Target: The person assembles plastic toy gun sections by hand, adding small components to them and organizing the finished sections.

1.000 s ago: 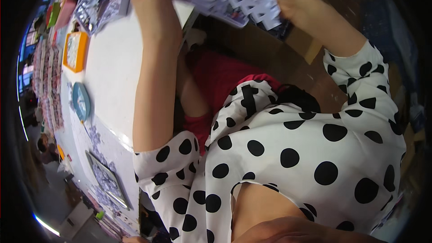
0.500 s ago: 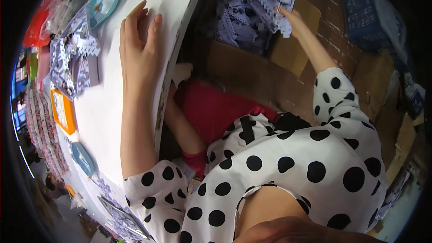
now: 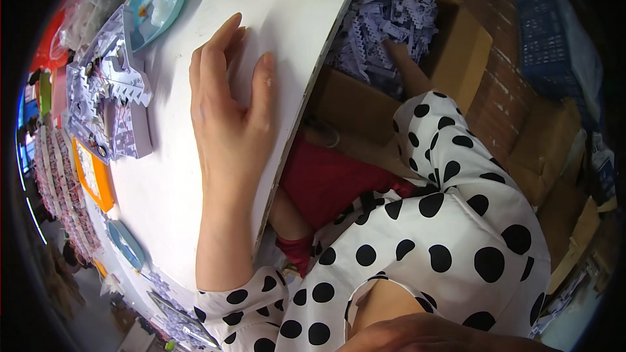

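Observation:
My left hand rests on the white tabletop, fingers apart and holding nothing. Below the table's right edge, my right hand reaches into an open cardboard box. Pale lilac plastic parts with toothed edges are heaped inside the box. The right fingers are dark and partly lost among these parts, so their grip is hidden. To the left of my left hand stands a lilac plastic housing with toothed pieces and thin wires.
A turquoise dish with a blue stick, an orange tray and a blue oval dish stand on the table's left side. A blue plastic crate is on the floor at right, above flattened brown cardboard.
My right hand has moved from the box's right side, where it held toothed lilac parts, leftward and down into the heap. The whole view has shifted; my left hand remains on the tabletop.

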Demonstrator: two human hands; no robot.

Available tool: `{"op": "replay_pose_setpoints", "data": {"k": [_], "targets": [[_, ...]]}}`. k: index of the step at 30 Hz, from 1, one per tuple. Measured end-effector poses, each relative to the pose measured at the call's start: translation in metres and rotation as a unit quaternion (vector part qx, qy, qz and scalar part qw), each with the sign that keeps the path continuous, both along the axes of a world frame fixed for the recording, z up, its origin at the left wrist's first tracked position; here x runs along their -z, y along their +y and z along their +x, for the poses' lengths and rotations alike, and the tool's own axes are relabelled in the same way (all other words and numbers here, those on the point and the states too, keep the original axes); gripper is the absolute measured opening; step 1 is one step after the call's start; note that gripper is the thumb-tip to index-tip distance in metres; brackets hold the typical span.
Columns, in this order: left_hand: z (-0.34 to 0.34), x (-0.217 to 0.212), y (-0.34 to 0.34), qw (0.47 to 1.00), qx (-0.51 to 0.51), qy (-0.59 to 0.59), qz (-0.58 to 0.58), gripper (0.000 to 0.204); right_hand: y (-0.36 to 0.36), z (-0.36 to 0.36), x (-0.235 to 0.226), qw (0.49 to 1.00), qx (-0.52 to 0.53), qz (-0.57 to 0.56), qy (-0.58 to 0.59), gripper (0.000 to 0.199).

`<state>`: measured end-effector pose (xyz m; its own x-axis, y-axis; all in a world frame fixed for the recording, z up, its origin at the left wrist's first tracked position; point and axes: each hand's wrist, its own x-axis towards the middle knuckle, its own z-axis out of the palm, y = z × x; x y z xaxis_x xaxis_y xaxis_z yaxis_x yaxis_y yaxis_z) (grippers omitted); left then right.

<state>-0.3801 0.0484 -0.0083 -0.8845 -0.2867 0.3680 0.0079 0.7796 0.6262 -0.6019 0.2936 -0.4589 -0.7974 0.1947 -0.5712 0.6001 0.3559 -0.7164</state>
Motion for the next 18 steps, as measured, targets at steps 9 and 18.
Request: {"op": "replay_pose_setpoints", "data": {"k": [9, 18], "targets": [[-0.007, -0.003, 0.011, 1.0, 0.014, 0.022, 0.016, 0.037, 0.086, -0.043, 0.077, 0.762, -0.474, 0.357, 0.261, 0.044], [-0.017, 0.011, -0.01, 0.991, -0.01, 0.053, 0.119, 0.036, 0.049, 0.015, 0.063, 0.8, -0.348, 0.443, 0.207, 0.038]]}}
